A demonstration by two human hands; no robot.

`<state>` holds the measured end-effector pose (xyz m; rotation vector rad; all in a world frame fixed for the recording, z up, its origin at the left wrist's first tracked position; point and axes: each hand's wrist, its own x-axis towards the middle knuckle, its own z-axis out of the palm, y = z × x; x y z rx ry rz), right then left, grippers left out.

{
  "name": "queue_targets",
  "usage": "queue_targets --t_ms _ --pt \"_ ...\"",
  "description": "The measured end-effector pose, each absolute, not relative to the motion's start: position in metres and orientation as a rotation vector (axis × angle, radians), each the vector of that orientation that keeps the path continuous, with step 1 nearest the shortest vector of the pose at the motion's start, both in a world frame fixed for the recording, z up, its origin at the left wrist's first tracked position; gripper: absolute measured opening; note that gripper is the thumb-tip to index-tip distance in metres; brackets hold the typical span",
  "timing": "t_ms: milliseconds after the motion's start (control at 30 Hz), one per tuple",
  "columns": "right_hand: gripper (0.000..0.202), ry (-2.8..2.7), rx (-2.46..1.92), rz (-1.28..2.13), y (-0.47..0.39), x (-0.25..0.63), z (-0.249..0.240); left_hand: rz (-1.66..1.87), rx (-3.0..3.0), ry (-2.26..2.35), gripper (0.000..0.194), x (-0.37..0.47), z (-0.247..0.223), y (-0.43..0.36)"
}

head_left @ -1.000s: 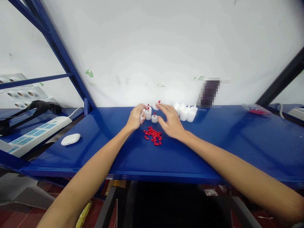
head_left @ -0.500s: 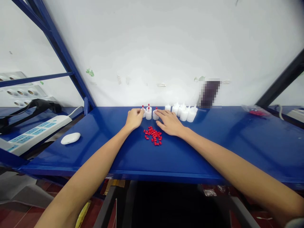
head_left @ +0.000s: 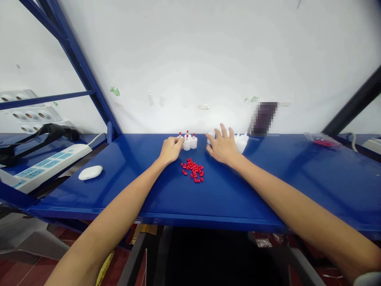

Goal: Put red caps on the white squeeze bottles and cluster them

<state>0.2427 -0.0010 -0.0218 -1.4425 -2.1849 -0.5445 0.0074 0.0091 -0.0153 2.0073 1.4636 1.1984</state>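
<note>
Several small white dropper bottles with red caps (head_left: 193,142) stand upright in a tight group near the back of the blue table. My left hand (head_left: 172,149) is closed at the group's left side, its fingers round the leftmost capped bottle, which they partly hide. To the right, my right hand (head_left: 224,147) is open with fingers spread, in front of a cluster of white bottles (head_left: 241,142). It covers much of that cluster and holds nothing I can see. Loose red caps (head_left: 195,170) lie in a pile on the table between my hands.
A white oval case (head_left: 90,172) lies left on the blue table (head_left: 166,198), beside a white power strip (head_left: 53,165) and a black strap (head_left: 41,141). A clear bag with red pieces (head_left: 323,140) sits at the right. Blue shelf posts (head_left: 86,75) frame the left side.
My right hand has left the capped bottle at the group's right and moved right, its fingers spreading. That bottle now stands closer to the others. My left hand has hardly moved.
</note>
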Motion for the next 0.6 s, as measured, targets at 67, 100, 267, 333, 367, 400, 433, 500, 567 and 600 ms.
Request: queue_targets --t_ms 67,100,267,333,367,400,433,500,567,600 --pt "0.037 -2.232 -1.438 -0.54 0.0 0.242 -0.024 1.203 2.007 1.482 0.045 0.008 -0.014 0.007" --pt "0.035 -2.26 -1.418 -0.538 0.0 0.241 -0.025 1.202 2.003 1.489 0.046 0.009 -0.013 0.006" --pt "0.032 -2.338 -1.335 -0.518 -0.011 0.231 -0.021 1.117 2.025 1.555 0.052 0.01 -0.006 0.0" --pt "0.035 -2.358 -1.336 -0.468 -0.016 0.227 -0.02 1.122 2.026 1.569 0.053 0.011 -0.006 0.0" --pt "0.037 -2.368 -1.34 -0.437 -0.018 0.226 -0.02 1.141 2.019 1.568 0.053 0.011 -0.006 0.0" --pt "0.038 -2.377 -1.342 -0.403 -0.02 0.225 -0.021 1.162 2.008 1.56 0.053 0.011 -0.006 0.0" --pt "0.039 -2.383 -1.339 -0.376 -0.021 0.225 -0.021 1.181 1.992 1.548 0.052 0.011 -0.006 0.0" --pt "0.041 -2.364 -1.329 -0.387 -0.025 0.227 -0.02 1.207 1.959 1.51 0.051 0.012 -0.007 0.001" --pt "0.04 -2.301 -1.317 -0.491 -0.03 0.229 -0.018 1.224 1.925 1.478 0.05 0.013 -0.007 0.001" --pt "0.038 -2.266 -1.309 -0.547 -0.033 0.231 -0.017 1.225 1.907 1.468 0.05 0.013 -0.006 0.001"
